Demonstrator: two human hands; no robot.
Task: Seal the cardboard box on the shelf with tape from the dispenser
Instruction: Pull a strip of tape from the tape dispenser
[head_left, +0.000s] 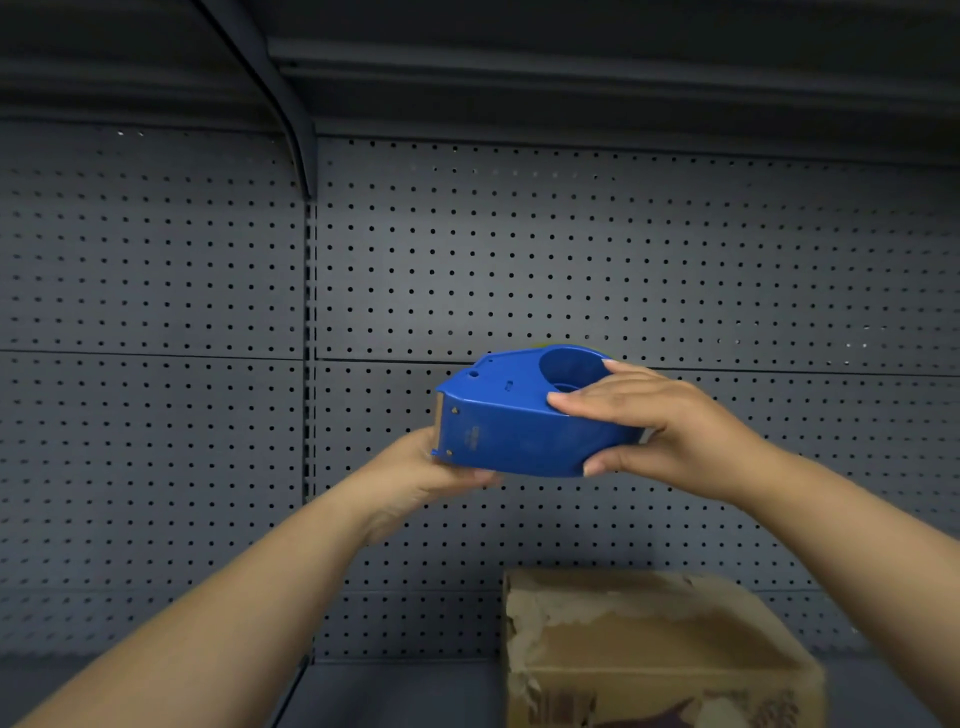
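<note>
Blue hard plastic, smooth and a bit glossy, so the tape dispenser (524, 415) looks light and rigid but kinda slippery to me; it's held up in the air in front of the grey pegboard (571, 249), well above the cardboard box (654, 654) sitting on the shelf (395, 696) at lower right. Right hand (670, 421) clamps the rounded roll end, fingers on top and thumb underneath, while the left hand (421, 467) cups the cutter end from below, fingertips mostly hidden. Box is matte, scuffed and peeling on top, probably soft there, so I'd press gently and keep gripping the dispenser by its curved body.
</note>
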